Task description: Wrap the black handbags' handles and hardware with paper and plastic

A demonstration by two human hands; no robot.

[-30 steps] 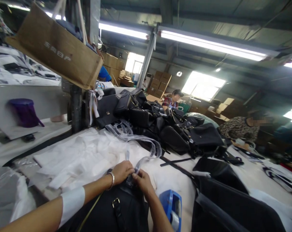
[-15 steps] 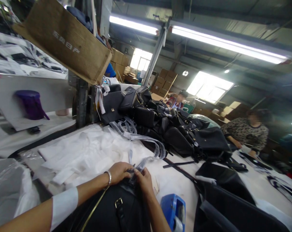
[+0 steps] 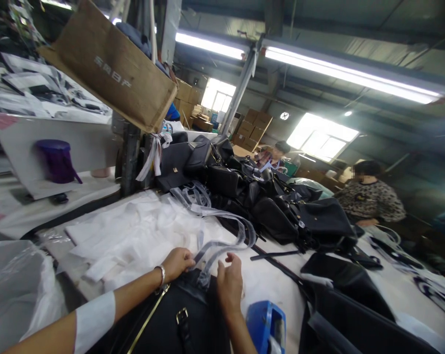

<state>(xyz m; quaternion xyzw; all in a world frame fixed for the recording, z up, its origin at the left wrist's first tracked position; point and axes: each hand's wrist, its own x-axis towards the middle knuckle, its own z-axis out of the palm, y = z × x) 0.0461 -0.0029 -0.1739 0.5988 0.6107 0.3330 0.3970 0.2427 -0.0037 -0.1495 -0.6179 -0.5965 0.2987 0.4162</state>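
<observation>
- Bag (image 3: 207, 322): black, at the near edge of the view, below both hands; gold zip (image 3: 148, 319) on its left, gold buckle (image 3: 182, 315) on its front.
- Strap (image 3: 250, 235): wrapped in clear film, looping away over the table toward the pile; one end meets the top of the bag between the hands.
- Dispenser (image 3: 258, 324): blue, just right of the right forearm, partly cut off by the lower edge of view.
- White sheets (image 3: 133, 231): loose heap, left of and beyond the left hand.
- Pile (image 3: 222, 182): black bags, heaped across the far side of the table, closing off the space past the strap.
- Second black bag (image 3: 355, 317): right of the dispenser.
- Plastic liner (image 3: 15, 285): lower left, near the left forearm.
- Post (image 3: 129, 162): rises left of the pile; brown tote (image 3: 115, 69) hangs tilted beside it.
- Co-worker (image 3: 371, 199): at the far right, behind the table.
- Left hand (image 3: 177, 265): arm reaching in from lower left, bracelet at wrist; fingers curled, tips together at the strap; whether they grip it, cannot tell.
- Right hand (image 3: 230, 285): upright, fingers loosely bent and spread from the thumb, holding nothing; just right of the strap's end.
</observation>
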